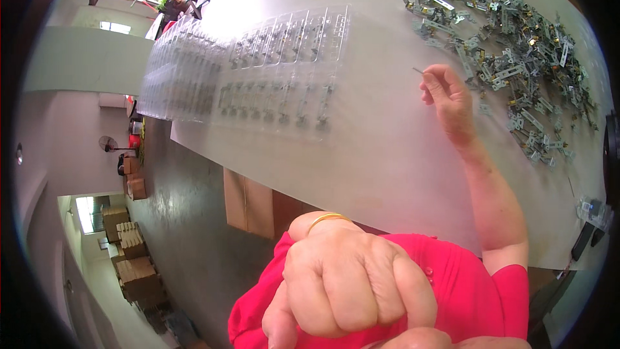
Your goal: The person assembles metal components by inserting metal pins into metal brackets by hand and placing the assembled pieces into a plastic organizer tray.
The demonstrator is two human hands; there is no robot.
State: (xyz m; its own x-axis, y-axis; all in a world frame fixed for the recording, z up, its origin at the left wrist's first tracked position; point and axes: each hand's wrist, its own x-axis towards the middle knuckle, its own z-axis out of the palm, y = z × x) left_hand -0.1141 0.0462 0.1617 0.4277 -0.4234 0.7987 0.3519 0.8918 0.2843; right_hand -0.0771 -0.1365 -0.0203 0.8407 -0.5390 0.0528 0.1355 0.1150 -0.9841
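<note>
My right hand (pixel 447 103) is over the table, its thumb and fingers pinched on a thin dark metal piece (pixel 418 70) whose tip sticks out to the left. Just to its right lies a wide heap of small metal bracket-like parts (pixel 516 64), some with brass-coloured bits. Close to the camera, my left hand (pixel 352 278) is raised in front of my red shirt, back of the hand showing and a gold bangle on the wrist. Its fingers are curled in, and whatever they may hold is hidden.
Clear plastic trays (pixel 284 68) with rows of small parts stand at the table's left, stacked toward the far end. The pale table (pixel 381 155) spans the view. A cardboard box (pixel 248 203) sits below its near edge. A small clear box (pixel 594 213) lies at the right.
</note>
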